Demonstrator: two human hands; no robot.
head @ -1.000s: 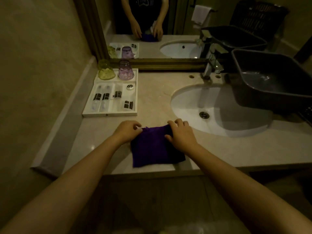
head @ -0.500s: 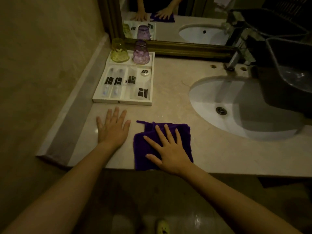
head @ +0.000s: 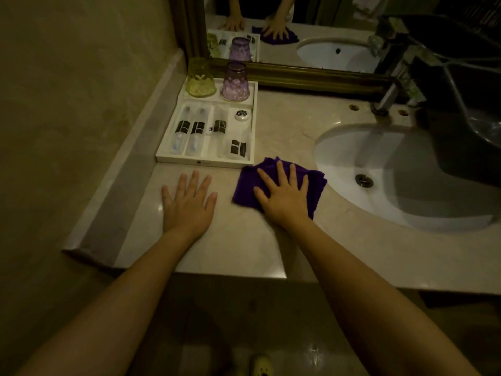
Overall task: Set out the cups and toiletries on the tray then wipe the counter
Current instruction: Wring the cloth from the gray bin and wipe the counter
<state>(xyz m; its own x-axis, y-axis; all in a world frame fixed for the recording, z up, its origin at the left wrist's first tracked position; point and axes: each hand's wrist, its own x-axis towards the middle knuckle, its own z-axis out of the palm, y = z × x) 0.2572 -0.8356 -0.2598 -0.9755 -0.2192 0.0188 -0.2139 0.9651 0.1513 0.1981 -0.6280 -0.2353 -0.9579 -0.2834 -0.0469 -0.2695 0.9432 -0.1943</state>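
Note:
A folded purple cloth (head: 248,185) lies on the beige counter (head: 244,245) just in front of the white tray (head: 173,158). My right hand (head: 284,196) presses flat on the cloth, fingers spread. My left hand (head: 188,204) rests flat on the bare counter to the left of the cloth, holding nothing. At the tray's back stand a yellow-green cup (head: 200,78) and a purple cup (head: 235,82), both upside down. Several clear toiletry bottles (head: 198,134) with dark labels and a small round lidded item (head: 242,115) lie in the tray's compartments.
A white oval sink (head: 352,156) is set in the counter to the right, with a chrome tap (head: 386,100) behind it. A dark plastic basin (head: 466,131) overhangs the sink's right side. A gold-framed mirror (head: 298,74) runs along the back. A wall bounds the counter's left.
My right hand has slid the cloth away from me and to the right, up to the tray's front corner. My left hand let go of the cloth earlier and stays flat on the counter.

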